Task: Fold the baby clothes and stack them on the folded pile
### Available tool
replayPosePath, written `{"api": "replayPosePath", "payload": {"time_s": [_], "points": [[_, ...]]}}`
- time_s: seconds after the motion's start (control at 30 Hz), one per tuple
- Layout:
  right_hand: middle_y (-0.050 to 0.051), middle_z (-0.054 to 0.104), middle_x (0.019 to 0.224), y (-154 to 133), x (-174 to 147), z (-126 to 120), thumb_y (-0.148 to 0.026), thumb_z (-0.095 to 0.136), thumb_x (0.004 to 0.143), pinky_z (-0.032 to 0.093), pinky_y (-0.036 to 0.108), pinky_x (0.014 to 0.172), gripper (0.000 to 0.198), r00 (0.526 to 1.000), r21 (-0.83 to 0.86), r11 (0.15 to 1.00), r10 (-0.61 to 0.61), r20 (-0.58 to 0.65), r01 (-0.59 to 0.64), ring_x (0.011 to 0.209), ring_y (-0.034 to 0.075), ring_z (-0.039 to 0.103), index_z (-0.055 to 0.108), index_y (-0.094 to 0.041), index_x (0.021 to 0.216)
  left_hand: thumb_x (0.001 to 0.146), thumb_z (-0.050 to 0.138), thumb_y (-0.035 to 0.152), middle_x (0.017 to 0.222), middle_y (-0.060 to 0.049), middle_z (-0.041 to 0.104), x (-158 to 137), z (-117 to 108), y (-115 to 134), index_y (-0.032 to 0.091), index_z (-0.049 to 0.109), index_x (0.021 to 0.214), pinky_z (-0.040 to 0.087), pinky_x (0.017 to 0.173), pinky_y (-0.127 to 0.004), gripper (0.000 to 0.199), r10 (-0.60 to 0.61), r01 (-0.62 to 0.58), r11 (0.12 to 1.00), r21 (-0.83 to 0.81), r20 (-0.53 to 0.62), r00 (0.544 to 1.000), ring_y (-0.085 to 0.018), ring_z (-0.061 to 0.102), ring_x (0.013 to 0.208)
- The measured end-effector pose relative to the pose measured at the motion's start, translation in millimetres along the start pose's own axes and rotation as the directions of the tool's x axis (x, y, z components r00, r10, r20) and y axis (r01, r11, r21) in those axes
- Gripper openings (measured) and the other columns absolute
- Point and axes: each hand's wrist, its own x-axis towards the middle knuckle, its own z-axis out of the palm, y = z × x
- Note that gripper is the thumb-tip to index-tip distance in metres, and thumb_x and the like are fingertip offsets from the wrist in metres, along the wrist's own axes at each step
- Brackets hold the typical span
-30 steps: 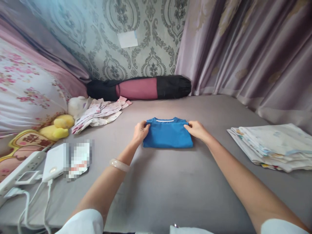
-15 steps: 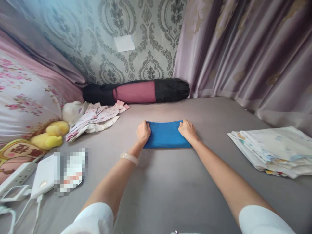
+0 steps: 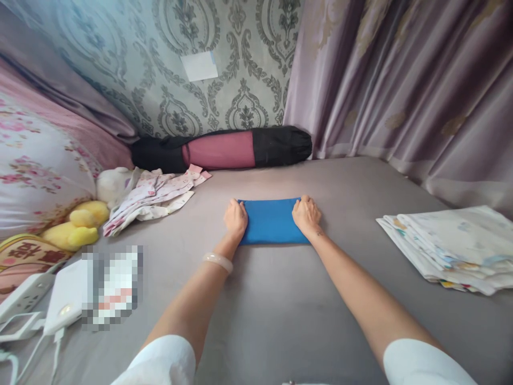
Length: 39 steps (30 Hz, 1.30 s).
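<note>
The left hand (image 3: pixel 236 218) and right hand (image 3: pixel 308 215) are pinching the blue cloth (image 3: pixel 270 222) at its far corners; one tugging harder could be making it crooked.

Soft light, faint shadows

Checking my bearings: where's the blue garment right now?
In the head view, the blue garment is near centre on the grey surface, between the left hand and the right hand, which grip its far corners.
</note>
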Motion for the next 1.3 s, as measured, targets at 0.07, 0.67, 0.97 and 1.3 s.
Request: {"api": "replayPosePath", "payload": {"time_s": [0.07, 0.67, 0.97, 1.3], "points": [[0.019, 0.065, 0.11, 0.7, -0.1, 1.2, -0.023, 0.032, 0.098, 0.045, 0.034, 0.081, 0.031, 1.0, 0.008, 1.0, 0.002, -0.009, -0.002, 0.103, 0.028, 0.062, 0.055, -0.01, 0.115, 0.1, 0.032, 0.03, 0.107, -0.017, 0.066, 0.4, 1.1, -0.2, 0.012, 0.051, 0.109, 0.047, 0.081, -0.033, 0.028, -0.011, 0.011, 1.0, 0.005, -0.004, 1.0, -0.027, 0.064, 0.102], [0.013, 0.033, 0.155, -30.7, -44.6, 2.1, -0.027, 0.028, 0.097, 0.013, 0.049, 0.116, 0.052, 0.869, 0.004, 0.872, -0.488, 0.086, 0.489, 0.145, 0.027, 0.021, 0.039, -0.012, 0.146, 0.098, 0.028, 0.036, 0.152, -0.017, 0.037, -44.3, -0.4, 36.1, 0.005, 0.039, 0.144, 0.019, 0.118, -0.047, 0.056, 0.345, -0.352, 0.928, 0.122, 0.078, 0.935, -0.031, 0.023, 0.145], [0.014, 0.028, 0.157, -28.3, -44.4, 9.2, -0.029, 0.026, 0.098, 0.011, 0.05, 0.117, 0.056, 0.862, -0.027, 0.883, -0.451, 0.231, 0.469, 0.146, 0.027, 0.02, 0.033, -0.012, 0.15, 0.098, 0.022, 0.04, 0.156, -0.017, 0.03, -48.9, 9.9, 31.3, 0.008, 0.035, 0.148, 0.017, 0.117, -0.055, 0.061, 0.307, -0.336, 0.934, 0.126, 0.205, 0.929, -0.033, 0.018, 0.147], [0.015, 0.038, 0.152, -31.7, -39.5, 1.6, -0.028, 0.028, 0.097, 0.015, 0.052, 0.115, 0.053, 0.856, -0.024, 0.87, -0.479, 0.193, 0.492, 0.142, 0.029, 0.029, 0.043, -0.011, 0.144, 0.096, 0.032, 0.035, 0.146, -0.018, 0.046, -42.7, 1.3, 34.9, 0.008, 0.05, 0.136, 0.023, 0.114, -0.053, 0.051, 0.334, -0.347, 0.933, 0.098, 0.129, 0.934, -0.033, 0.033, 0.139]]}}
